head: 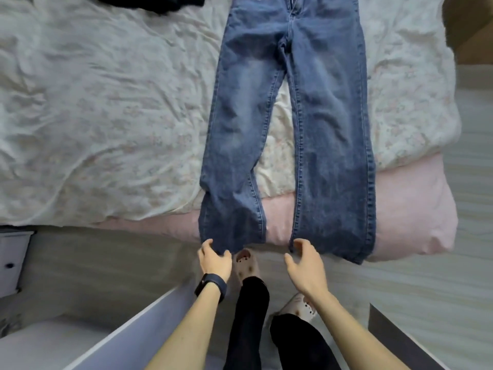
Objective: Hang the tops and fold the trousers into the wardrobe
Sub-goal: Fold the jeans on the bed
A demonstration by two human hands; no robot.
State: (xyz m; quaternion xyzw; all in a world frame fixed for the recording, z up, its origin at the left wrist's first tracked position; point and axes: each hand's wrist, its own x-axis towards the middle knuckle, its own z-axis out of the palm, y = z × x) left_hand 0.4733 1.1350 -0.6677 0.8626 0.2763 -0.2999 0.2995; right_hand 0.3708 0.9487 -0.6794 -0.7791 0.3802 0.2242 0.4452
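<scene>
The jeans lie flat, front up, on the bed, hems hanging over its near edge. The left hand pinches one hem between fingers and thumb. The right hand is loosely spread, fingertips at the other hem's inner corner.

Bed, left half: rumpled duvet offering wide passing room, a black garment lying only at the far edge. Middle: jeans lying lengthwise, both hems hanging over the near edge, barring any flat sweep across. Between the legs: a narrow wedge of duvet showing. Right of the jeans: a slim strip running to the right edge. Below the near edge: floor gap being narrowed by two slippers, a white drawer unit standing left.
</scene>
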